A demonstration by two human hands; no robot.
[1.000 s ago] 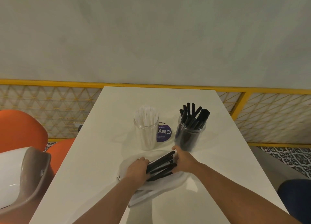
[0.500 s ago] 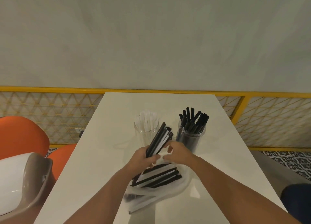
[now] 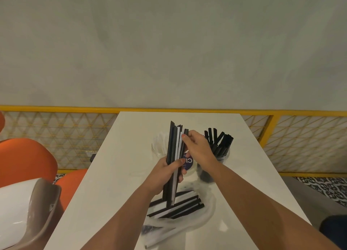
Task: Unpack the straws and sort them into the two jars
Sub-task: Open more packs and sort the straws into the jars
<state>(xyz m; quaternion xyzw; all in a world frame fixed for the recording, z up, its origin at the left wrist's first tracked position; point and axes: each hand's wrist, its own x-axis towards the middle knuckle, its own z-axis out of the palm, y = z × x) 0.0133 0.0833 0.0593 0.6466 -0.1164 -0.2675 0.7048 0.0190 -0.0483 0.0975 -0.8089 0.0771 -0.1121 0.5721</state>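
Straws point(image 3: 173, 156) upright in left hand point(image 3: 165, 174); right hand point(image 3: 197, 148) pinches one.

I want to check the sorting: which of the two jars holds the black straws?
The right-hand jar, partly hidden behind the right hand: black straws stick up from it. The other jar, behind the held bundle, holds white straws.

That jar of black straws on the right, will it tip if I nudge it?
Possibly: the black straws stand well above the rim of the jar and fan rightward, raising its weight. On the glossy table it may slide first.
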